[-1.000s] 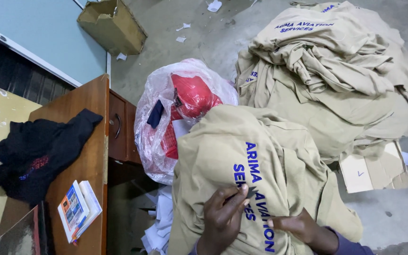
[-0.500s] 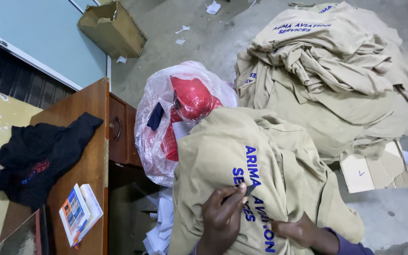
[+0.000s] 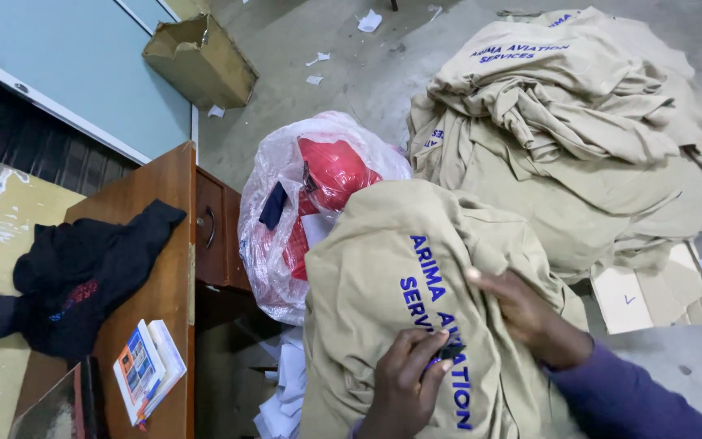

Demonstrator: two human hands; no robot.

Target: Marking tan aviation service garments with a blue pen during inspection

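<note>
The left hand (image 3: 404,382) has its fingers curled together, pinching a small dark tool (image 3: 448,353) at the blue lettering of a tan garment (image 3: 383,276). What kind of tool it is cannot be made out. Just to the right of it, the right hand (image 3: 526,313) lies on the same garment with fingers loosely spread, pressing the cloth flat beside the lettering; a purple sleeve (image 3: 619,398) runs back from its wrist.

The tan garment is bunched up directly under both hands and bulges away ahead of them. Touching its far-left edge, beyond the left hand, sits a clear plastic bag (image 3: 286,203) with red and dark blue things inside. Farther out, ahead of the right hand, a heap of tan garments (image 3: 578,138) lies on the floor, with flat cardboard (image 3: 652,297) at its near edge.

Well to the left of the left hand stands a wooden surface (image 3: 164,268) with drawers, carrying a black garment (image 3: 83,268) and a small booklet (image 3: 148,370). Far ahead on the left, an open cardboard box (image 3: 201,61) lies tipped on the floor among paper scraps (image 3: 371,20)
</note>
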